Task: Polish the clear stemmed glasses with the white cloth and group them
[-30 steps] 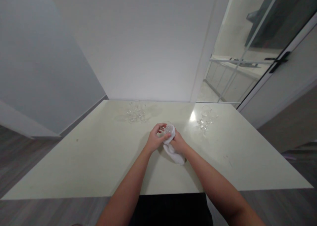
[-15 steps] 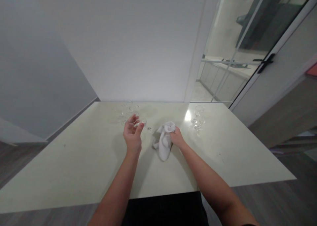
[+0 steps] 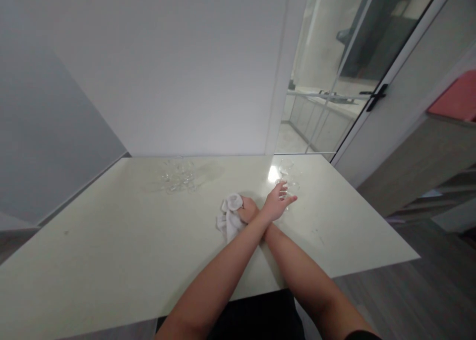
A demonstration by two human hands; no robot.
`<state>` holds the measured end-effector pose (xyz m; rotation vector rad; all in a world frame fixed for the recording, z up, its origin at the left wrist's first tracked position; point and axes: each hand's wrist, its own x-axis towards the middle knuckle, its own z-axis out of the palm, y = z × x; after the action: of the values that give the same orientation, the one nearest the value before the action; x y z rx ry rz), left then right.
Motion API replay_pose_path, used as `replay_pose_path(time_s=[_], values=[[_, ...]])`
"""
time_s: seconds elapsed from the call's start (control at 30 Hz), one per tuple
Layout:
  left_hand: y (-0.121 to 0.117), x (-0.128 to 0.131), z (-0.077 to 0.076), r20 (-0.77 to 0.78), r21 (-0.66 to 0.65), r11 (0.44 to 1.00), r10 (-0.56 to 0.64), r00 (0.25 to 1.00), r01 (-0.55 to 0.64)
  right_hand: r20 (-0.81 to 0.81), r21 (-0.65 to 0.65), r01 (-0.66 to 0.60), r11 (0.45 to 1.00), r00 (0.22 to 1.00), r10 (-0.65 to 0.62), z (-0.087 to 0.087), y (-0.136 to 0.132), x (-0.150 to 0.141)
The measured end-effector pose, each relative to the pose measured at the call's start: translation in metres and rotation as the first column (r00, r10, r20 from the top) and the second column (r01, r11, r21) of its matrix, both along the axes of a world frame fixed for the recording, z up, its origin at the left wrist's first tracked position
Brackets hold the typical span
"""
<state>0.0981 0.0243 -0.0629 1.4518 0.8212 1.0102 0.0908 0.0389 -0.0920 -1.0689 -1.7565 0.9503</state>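
Observation:
My left hand (image 3: 275, 202) reaches across over my right wrist. Its fingers and thumb curve around a clear stemmed glass (image 3: 283, 195), whose outline is faint. Just beyond it, a few clear stemmed glasses (image 3: 286, 167) stand at the right rear of the table. My right hand (image 3: 248, 210) is closed on a bunched white cloth (image 3: 231, 215), low over the middle of the table. The crossing left forearm hides part of the right wrist and of the cloth.
Several clear stemmed glasses (image 3: 177, 175) stand close together at the left rear of the pale table (image 3: 141, 250). A white wall (image 3: 193, 82) rises behind the table. A glass door with a black handle (image 3: 377, 97) is at the right.
My left hand has swung from the left glasses across to the right ones, passing over my right wrist. The right hand still grips the cloth. The view has shifted slightly right.

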Motion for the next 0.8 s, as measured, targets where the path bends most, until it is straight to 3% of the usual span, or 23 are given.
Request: replay_pose_path(time_s=[0.17, 0.27, 0.33, 0.4, 0.47, 0.53, 0.63, 0.8], values=[[0.004, 0.020, -0.007, -0.051, 0.022, 0.998, -0.053, 0.997, 0.054, 0.123, -0.023, -0.012, 1.000, 0.992, 0.015, -0.010, 0.001, -0.014], [-0.002, 0.024, -0.005, -0.232, 0.082, 0.996, -0.022, 0.972, 0.042, 0.200, 0.014, -0.019, 1.000, 0.980, 0.015, -0.016, 0.002, -0.019], [-0.008, 0.021, -0.005, -0.452, 0.155, 0.986, 0.010, 0.892, 0.068, 0.242, 0.029, -0.009, 1.000, 0.970, 0.001, -0.017, 0.002, -0.018], [-0.016, 0.015, -0.007, -0.654, 0.230, 0.961, 0.035, 0.756, 0.155, 0.265, 0.043, -0.002, 0.999, 0.964, -0.009, -0.018, 0.002, -0.017], [-0.022, 0.009, -0.008, -0.774, 0.275, 0.926, 0.052, 0.631, 0.260, 0.283, 0.063, 0.000, 0.998, 0.959, -0.018, -0.018, 0.001, -0.016], [-0.027, 0.004, -0.009, -0.831, 0.303, 0.888, 0.068, 0.552, 0.346, 0.302, 0.082, -0.001, 0.997, 0.953, -0.024, -0.017, 0.000, -0.016], [-0.030, 0.002, -0.009, -0.861, 0.322, 0.854, 0.084, 0.502, 0.409, 0.319, 0.092, 0.001, 0.996, 0.947, -0.030, -0.017, -0.002, -0.017], [-0.034, 0.001, -0.008, -0.870, 0.345, 0.833, 0.110, 0.481, 0.433, 0.341, 0.111, 0.000, 0.994, 0.939, -0.038, -0.017, -0.003, -0.018]])
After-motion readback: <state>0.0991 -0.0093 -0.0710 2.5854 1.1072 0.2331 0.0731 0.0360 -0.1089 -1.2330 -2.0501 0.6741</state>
